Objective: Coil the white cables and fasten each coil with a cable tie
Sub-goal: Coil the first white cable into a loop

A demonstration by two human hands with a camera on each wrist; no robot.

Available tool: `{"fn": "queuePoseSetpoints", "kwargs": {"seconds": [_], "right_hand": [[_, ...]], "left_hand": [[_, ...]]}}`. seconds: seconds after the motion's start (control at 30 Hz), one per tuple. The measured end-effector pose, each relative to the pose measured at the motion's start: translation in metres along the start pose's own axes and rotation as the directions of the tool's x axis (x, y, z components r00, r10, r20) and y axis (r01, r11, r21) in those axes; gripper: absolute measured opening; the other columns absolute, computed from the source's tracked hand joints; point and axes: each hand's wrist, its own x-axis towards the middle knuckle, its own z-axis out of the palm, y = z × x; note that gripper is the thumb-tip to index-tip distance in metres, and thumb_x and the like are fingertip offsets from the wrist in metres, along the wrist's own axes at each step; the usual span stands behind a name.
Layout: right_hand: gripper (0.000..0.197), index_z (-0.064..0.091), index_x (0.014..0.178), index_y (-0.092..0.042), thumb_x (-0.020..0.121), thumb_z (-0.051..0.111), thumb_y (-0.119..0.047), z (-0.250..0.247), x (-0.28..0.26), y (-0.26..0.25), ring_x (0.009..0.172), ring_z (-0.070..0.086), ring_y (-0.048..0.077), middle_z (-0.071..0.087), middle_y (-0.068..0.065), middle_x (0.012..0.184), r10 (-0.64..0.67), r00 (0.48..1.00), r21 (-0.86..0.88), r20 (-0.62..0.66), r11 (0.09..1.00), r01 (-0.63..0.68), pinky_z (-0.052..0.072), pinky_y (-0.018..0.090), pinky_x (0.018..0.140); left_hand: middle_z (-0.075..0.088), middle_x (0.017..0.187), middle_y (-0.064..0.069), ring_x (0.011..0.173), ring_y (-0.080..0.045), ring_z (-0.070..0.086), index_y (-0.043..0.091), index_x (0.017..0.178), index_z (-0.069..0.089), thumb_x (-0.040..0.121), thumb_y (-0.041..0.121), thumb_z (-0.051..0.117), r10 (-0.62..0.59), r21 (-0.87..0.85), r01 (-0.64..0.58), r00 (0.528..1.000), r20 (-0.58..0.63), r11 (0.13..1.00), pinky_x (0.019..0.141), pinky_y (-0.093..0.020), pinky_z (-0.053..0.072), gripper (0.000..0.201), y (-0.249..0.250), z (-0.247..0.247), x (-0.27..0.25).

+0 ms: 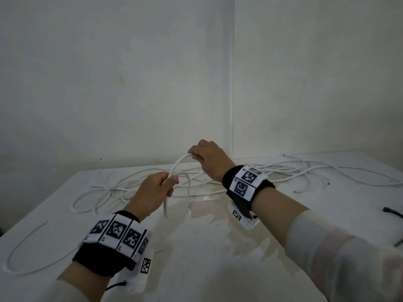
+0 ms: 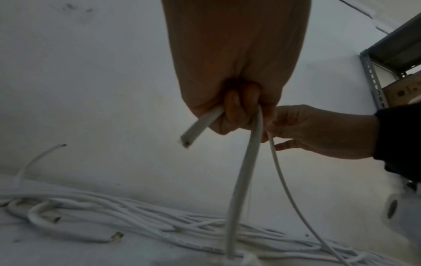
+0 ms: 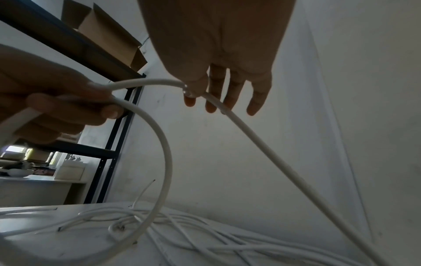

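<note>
Above the white table (image 1: 218, 258), my left hand (image 1: 171, 182) is curled into a fist round a white cable (image 1: 176, 166). A loop of it hangs below that fist to just above the tabletop. In the left wrist view the left hand (image 2: 237, 111) shows the cable's cut end (image 2: 188, 140) sticking out, with two strands hanging down. My right hand (image 1: 193, 155) is higher and farther back. In the right wrist view the right hand (image 3: 196, 93) pinches the cable (image 3: 262, 144) between thumb and forefinger, the other fingers straighter. A tangled pile of white cables (image 1: 283, 171) lies along the table's back.
Another white cable (image 1: 28, 243) curves across the table's near left corner. Thin black cable ties (image 1: 391, 211) lie at the right edge. White walls meet in a corner right behind the table. A dark metal shelf (image 3: 102, 154) with a cardboard box (image 3: 109, 36) stands to the left.
</note>
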Motion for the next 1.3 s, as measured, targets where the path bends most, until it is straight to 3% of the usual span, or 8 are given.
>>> {"fn": "queuePoseSetpoints", "kwargs": {"seconds": [0.07, 0.2, 0.43, 0.63, 0.83, 0.97, 1.03, 1.3], "right_hand": [[0.024, 0.057, 0.111, -0.008, 0.098, 0.04, -0.017, 0.008, 0.001, 0.0, 0.086, 0.045, 0.029, 0.044, 0.012, 0.102, 0.08, 0.997, -0.054, -0.022, 0.995, -0.081, 0.037, 0.035, 0.07], [0.022, 0.052, 0.113, -0.006, 0.097, 0.036, -0.007, 0.019, 0.01, -0.013, 0.082, 0.049, 0.031, 0.046, 0.017, 0.105, 0.167, 0.986, 0.121, 0.028, 0.978, -0.169, 0.034, 0.031, 0.07], [0.028, 0.049, 0.121, -0.001, 0.097, 0.035, -0.006, 0.034, 0.023, -0.046, 0.103, 0.049, 0.034, 0.049, 0.02, 0.122, 0.071, 0.996, 0.309, 0.052, 0.947, -0.084, 0.034, 0.032, 0.081], [0.034, 0.047, 0.127, -0.006, 0.099, 0.036, -0.021, 0.041, 0.026, -0.051, 0.112, 0.049, 0.034, 0.052, 0.019, 0.124, 0.035, 0.993, 0.325, 0.113, 0.943, -0.07, 0.032, 0.032, 0.09], [0.035, 0.05, 0.13, -0.02, 0.098, 0.039, -0.031, 0.032, 0.019, -0.038, 0.111, 0.048, 0.03, 0.057, 0.009, 0.123, -0.048, 0.996, 0.14, 0.072, 0.989, 0.038, 0.033, 0.037, 0.098], [0.026, 0.061, 0.104, -0.008, 0.097, 0.043, -0.026, 0.02, 0.02, -0.036, 0.085, 0.047, 0.028, 0.066, 0.01, 0.093, -0.081, 0.997, 0.076, -0.005, 0.994, 0.081, 0.039, 0.04, 0.08], [0.025, 0.059, 0.1, -0.007, 0.097, 0.042, -0.024, 0.014, 0.02, -0.035, 0.081, 0.051, 0.029, 0.065, 0.014, 0.088, -0.057, 0.998, 0.096, 0.029, 0.994, 0.054, 0.038, 0.037, 0.073], [0.023, 0.059, 0.097, -0.006, 0.098, 0.04, -0.019, -0.009, 0.019, -0.003, 0.08, 0.059, 0.033, 0.067, 0.016, 0.09, 0.159, 0.986, 0.18, -0.058, 0.973, -0.146, 0.046, 0.036, 0.071]], "left_hand": [[0.05, 0.053, 0.005, 0.048, -0.005, 0.043, 0.01, 0.075, 0.061, 0.096, 0.023, 0.046, 0.012, -0.014, -0.013, 0.999, -0.036, 1.0, 0.053, -0.024, 0.033, 0.029, -0.001, 0.005, 0.001], [0.05, 0.058, 0.0, 0.053, -0.013, 0.042, 0.014, 0.075, 0.059, 0.097, 0.022, 0.042, 0.04, -0.076, -0.05, 0.991, -0.129, 0.996, 0.054, -0.027, 0.032, 0.029, -0.001, 0.011, 0.0], [0.049, 0.062, -0.004, 0.054, -0.015, 0.042, 0.008, 0.082, 0.057, 0.099, 0.02, 0.039, 0.061, -0.073, -0.08, 0.97, -0.235, 0.994, 0.051, -0.022, 0.035, 0.027, -0.022, -0.01, -0.01], [0.048, 0.065, 0.0, 0.059, -0.013, 0.043, 0.009, 0.087, 0.058, 0.099, 0.024, 0.038, 0.092, -0.004, -0.098, 0.949, -0.3, 0.995, 0.054, -0.022, 0.034, 0.027, -0.03, -0.032, -0.013], [0.046, 0.063, 0.001, 0.063, -0.017, 0.044, 0.025, 0.076, 0.055, 0.097, 0.034, 0.042, 0.14, 0.073, -0.13, 0.977, -0.161, 0.989, 0.062, -0.029, 0.034, 0.026, -0.031, -0.036, -0.001], [0.044, 0.064, 0.001, 0.063, -0.016, 0.042, 0.027, 0.074, 0.056, 0.095, 0.04, 0.043, 0.109, 0.037, -0.106, 0.99, -0.092, 0.994, 0.063, -0.029, 0.032, 0.028, -0.026, -0.034, 0.002], [0.044, 0.063, 0.003, 0.061, -0.014, 0.041, 0.027, 0.074, 0.056, 0.084, 0.049, 0.038, 0.091, 0.012, -0.09, 0.994, -0.061, 0.996, 0.06, -0.027, 0.033, 0.03, -0.021, -0.032, 0.001], [0.046, 0.062, 0.006, 0.058, -0.01, 0.041, 0.024, 0.073, 0.058, 0.094, 0.037, 0.047, 0.079, 0.04, -0.079, 0.997, -0.013, 0.996, 0.057, -0.024, 0.031, 0.027, -0.018, -0.033, -0.001]]}}
